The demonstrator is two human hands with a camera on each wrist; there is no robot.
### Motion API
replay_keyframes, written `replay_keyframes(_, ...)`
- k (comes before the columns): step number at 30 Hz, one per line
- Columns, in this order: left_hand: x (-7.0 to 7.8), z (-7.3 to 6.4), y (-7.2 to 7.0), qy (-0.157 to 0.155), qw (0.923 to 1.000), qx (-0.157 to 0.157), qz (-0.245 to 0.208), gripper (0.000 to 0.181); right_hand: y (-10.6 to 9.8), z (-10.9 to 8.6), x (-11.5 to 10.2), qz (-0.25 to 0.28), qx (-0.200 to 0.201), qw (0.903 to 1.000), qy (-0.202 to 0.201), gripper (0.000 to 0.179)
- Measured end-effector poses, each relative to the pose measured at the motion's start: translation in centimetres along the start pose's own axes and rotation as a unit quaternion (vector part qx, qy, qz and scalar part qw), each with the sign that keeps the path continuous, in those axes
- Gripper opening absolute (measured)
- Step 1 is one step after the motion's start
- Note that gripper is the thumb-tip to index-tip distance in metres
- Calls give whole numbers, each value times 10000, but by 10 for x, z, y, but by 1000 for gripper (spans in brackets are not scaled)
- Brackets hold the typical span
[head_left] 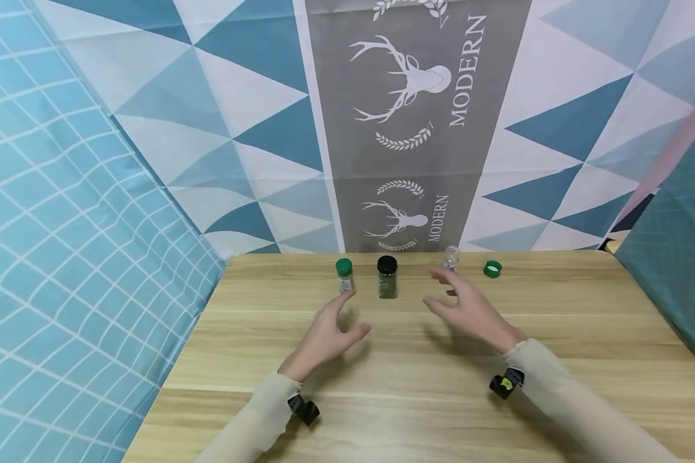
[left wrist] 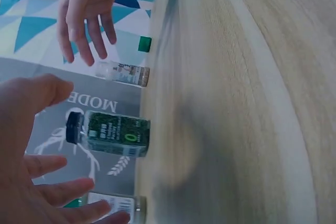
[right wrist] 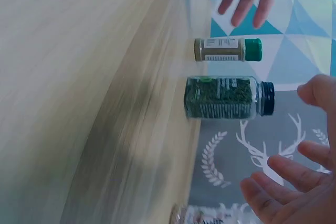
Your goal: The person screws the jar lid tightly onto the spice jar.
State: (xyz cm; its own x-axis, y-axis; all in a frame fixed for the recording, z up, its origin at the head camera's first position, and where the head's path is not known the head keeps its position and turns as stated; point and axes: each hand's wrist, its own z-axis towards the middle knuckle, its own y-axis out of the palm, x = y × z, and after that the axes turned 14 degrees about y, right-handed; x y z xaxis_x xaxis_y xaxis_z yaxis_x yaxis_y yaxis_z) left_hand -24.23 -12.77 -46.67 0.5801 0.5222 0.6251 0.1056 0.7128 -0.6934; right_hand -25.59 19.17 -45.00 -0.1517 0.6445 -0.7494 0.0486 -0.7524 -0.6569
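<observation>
In the head view my left hand point(head_left: 327, 334) hovers over the table with fingers spread, its fingertips close to a small spice jar with a green cap point(head_left: 345, 275). My right hand point(head_left: 469, 308) reaches in from the other side, fingers relaxed and holding nothing, near an uncapped clear spice jar point(head_left: 451, 257) that it partly covers. Between the hands stands a larger jar of dried green herbs point(left wrist: 118, 134) with a black lid. A loose green cap point(head_left: 492, 269) lies on the table right of the uncapped jar. All three jars are upright.
The wood-grain table point(head_left: 405, 386) ends at its back edge just behind the jars. A patterned cloth point(head_left: 255, 128) hangs behind it. Blue checked fabric point(head_left: 64, 257) hangs along the left side, and teal fabric point(head_left: 677, 257) along the right.
</observation>
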Motion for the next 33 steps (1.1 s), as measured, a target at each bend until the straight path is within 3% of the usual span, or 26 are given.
replay_keyframes(6,11,-9,-6,232,9991,119,334,88,-17,-21,3,-814,361,9954,-361,70)
replay_keyframes(12,20,-15,-9,285,9985,365,294,93,-25,-28,11,-1027,678,9900,-684,74)
replay_keyframes(17,30,-16,-5,241,9989,374,142,94,-28,-26,17,-848,806,9925,-366,83)
replay_keyframes(23,42,-13,9,272,9991,314,-71,94,-31,-14,24,-594,906,9940,160,92)
replay_keyframes(33,62,-8,33,506,9983,-105,-275,99,-19,19,42,275,744,9948,641,108)
